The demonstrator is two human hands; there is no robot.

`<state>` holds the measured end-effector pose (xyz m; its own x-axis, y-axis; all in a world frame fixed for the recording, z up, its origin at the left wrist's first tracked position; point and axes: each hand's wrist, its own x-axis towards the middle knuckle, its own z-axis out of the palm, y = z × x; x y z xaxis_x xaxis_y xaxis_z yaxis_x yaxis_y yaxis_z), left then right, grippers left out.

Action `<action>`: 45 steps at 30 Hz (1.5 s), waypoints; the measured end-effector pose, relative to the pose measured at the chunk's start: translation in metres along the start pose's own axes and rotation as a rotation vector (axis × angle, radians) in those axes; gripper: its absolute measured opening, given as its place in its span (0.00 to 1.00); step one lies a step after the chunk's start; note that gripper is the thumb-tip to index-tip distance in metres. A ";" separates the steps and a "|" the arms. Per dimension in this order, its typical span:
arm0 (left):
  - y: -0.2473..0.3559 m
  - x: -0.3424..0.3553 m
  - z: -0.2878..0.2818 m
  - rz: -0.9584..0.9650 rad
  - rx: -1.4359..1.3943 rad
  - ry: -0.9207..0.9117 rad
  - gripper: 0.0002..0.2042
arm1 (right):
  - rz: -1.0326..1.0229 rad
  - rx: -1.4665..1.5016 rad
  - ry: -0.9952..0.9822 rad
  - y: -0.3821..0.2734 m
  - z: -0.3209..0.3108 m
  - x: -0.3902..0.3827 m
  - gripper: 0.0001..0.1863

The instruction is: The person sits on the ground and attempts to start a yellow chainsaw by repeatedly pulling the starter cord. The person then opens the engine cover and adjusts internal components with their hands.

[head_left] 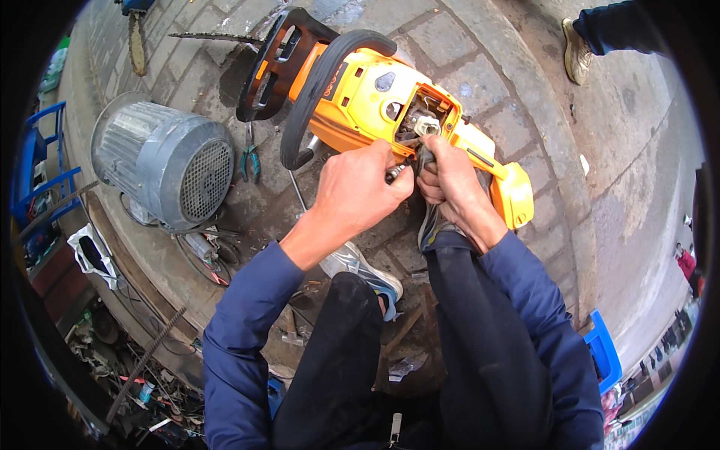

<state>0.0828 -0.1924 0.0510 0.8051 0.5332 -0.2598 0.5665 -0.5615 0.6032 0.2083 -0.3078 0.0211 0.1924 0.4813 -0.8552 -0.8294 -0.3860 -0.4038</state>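
Observation:
An orange-and-yellow chainsaw (367,94) lies before my feet, its black front handle and hand guard (274,64) toward the far left. Its cover has an opening that bares the engine compartment (429,112), with a pale part inside. My left hand (360,184) is closed in a pinch at the near side of this opening, on a small ribbed metal part (396,173). Right beside it, my right hand (457,187) has its fingers curled and pressed together at the compartment's edge. A dark piece shows between them, too covered to name.
A grey electric motor (165,161) stands on the paving at the left, with teal-handled pliers (250,161) beside it. A hammer (292,330) lies near my left leg. Scrap metal (150,390) is heaped at lower left. Another person's shoe (577,52) is at far right.

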 end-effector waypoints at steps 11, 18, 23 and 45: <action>-0.036 -0.078 -0.028 -0.215 -0.762 0.379 0.09 | 0.137 0.041 -0.143 -0.004 -0.029 0.004 0.28; -0.092 -0.131 0.012 -0.538 -1.035 0.309 0.11 | -0.063 -0.260 0.191 0.001 -0.039 0.003 0.26; -0.126 -0.147 0.031 -0.501 -0.585 0.378 0.13 | -0.051 -0.146 0.237 0.021 -0.067 0.002 0.21; -0.152 -0.088 0.099 -0.425 -0.294 0.164 0.21 | -0.052 -0.240 0.248 0.031 -0.068 -0.010 0.15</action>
<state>-0.0569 -0.2168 -0.0919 0.4646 0.7798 -0.4196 0.7440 -0.0868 0.6626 0.2165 -0.3783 -0.0051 0.3770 0.3102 -0.8727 -0.6741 -0.5544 -0.4882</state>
